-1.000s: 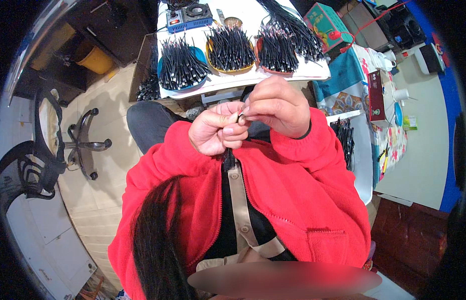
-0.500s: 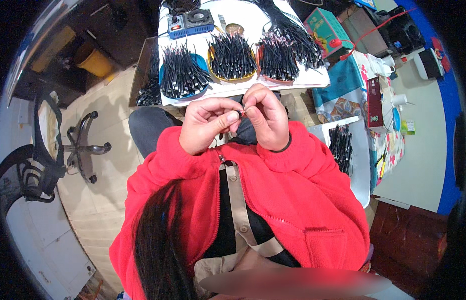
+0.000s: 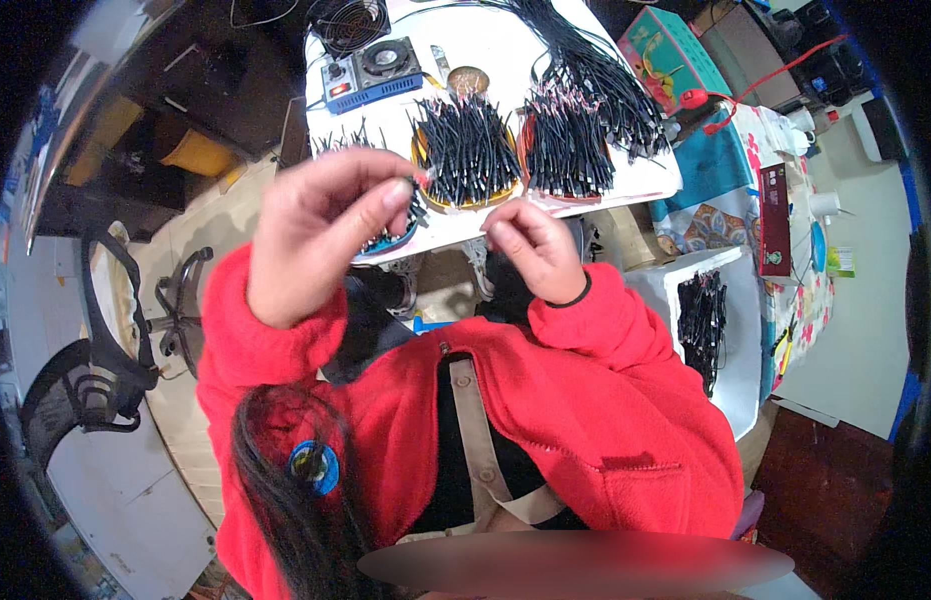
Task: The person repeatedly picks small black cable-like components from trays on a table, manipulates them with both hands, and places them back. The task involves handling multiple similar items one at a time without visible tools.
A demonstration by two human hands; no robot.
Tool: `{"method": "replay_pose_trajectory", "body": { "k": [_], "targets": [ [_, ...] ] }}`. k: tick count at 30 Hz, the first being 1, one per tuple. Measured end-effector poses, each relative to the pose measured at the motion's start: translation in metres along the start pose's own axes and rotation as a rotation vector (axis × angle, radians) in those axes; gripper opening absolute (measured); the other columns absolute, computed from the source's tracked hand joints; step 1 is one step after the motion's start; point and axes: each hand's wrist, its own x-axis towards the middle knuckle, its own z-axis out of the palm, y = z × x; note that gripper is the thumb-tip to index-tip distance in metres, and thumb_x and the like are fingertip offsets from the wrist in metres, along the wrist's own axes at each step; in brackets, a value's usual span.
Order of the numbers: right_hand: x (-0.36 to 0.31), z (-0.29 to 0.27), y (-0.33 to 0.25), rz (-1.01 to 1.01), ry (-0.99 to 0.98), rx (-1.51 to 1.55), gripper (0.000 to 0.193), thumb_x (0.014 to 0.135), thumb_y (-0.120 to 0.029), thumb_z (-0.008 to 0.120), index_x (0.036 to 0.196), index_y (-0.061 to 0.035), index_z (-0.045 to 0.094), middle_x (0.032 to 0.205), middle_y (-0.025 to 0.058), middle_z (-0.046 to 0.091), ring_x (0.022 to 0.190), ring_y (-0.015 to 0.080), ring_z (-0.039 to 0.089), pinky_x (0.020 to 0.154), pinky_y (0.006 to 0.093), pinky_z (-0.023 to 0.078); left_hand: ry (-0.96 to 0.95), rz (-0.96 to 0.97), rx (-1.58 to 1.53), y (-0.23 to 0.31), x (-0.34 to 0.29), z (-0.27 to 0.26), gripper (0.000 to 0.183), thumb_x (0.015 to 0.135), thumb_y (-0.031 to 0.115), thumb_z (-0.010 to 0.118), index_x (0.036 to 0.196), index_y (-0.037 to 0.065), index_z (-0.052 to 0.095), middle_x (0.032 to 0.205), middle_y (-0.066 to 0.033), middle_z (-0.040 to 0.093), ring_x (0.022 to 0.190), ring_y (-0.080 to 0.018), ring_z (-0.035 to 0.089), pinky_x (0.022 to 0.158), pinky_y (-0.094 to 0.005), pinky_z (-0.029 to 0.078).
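Observation:
My left hand is raised over the blue bowl at the table's front left, hiding most of it and its black cables. Its thumb and forefinger are pinched close together beside the middle bundle; what they hold, if anything, does not show clearly. In front of the table edge, my right hand is closed, thumb against curled forefinger, and anything between them is too small to make out. Short black cables stand upright in a yellow bowl. Similar cables fill a red bowl to the right.
A blue-sided device with a knob and a fan stand at the table's back left. Long black cables spread over the back right. A white foam box at my right holds more cables. An office chair is at left.
My hands have parted from the small dark piece with wire they held together. The left has moved left and up over the blue bowl; the right is slightly lower and right. The view has shifted.

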Motion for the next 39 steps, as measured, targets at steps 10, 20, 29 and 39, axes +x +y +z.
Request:
{"method": "replay_pose_trajectory", "body": {
  "k": [10,20,29,39],
  "targets": [
    [0.002,-0.007,0.075,0.018,-0.33,-0.25,0.012,0.089,-0.015,0.058,0.091,-0.0037,0.06,0.08,0.0122,0.061,0.072,0.028,0.061,0.065,0.0342,0.048,-0.056,0.227,0.882,-0.086,0.19,0.001,0.015,0.081,0.01,0.063,0.093,0.004,0.069,0.078,-0.0175,0.067,0.07,-0.03,0.067,0.067,-0.0346,0.052],
    [0.005,-0.017,0.117,-0.063,-0.504,-0.228,0.014,0.092,-0.019,0.053,0.088,-0.0056,0.056,0.081,0.0137,0.059,0.076,0.033,0.059,0.067,0.0396,0.046,-0.192,0.225,1.149,-0.162,0.248,0.001,0.012,0.084,0.014,0.055,0.088,0.003,0.059,0.077,-0.0211,0.063,0.076,-0.0398,0.063,0.068,-0.0462,0.05],
    [0.001,-0.011,0.138,-0.139,-0.441,-0.158,0.01,0.08,-0.015,0.058,0.075,-0.0067,0.054,0.074,0.0135,0.055,0.071,0.033,0.056,0.066,0.0408,0.045,-0.268,0.209,1.182,-0.179,0.26,0.003,0.014,0.084,0.015,0.058,0.092,0.004,0.06,0.082,-0.0182,0.062,0.08,-0.0371,0.061,0.07,-0.0418,0.049],
    [0.004,-0.012,0.135,-0.168,-0.448,-0.243,0.015,0.079,-0.017,0.058,0.072,-0.0037,0.056,0.073,0.0161,0.056,0.071,0.0349,0.057,0.066,0.0428,0.045,-0.271,0.193,1.236,-0.185,0.264,0.009,0.012,0.082,0.011,0.059,0.092,0.004,0.06,0.082,-0.0196,0.062,0.081,-0.0387,0.061,0.07,-0.044,0.049]
  ]
}}
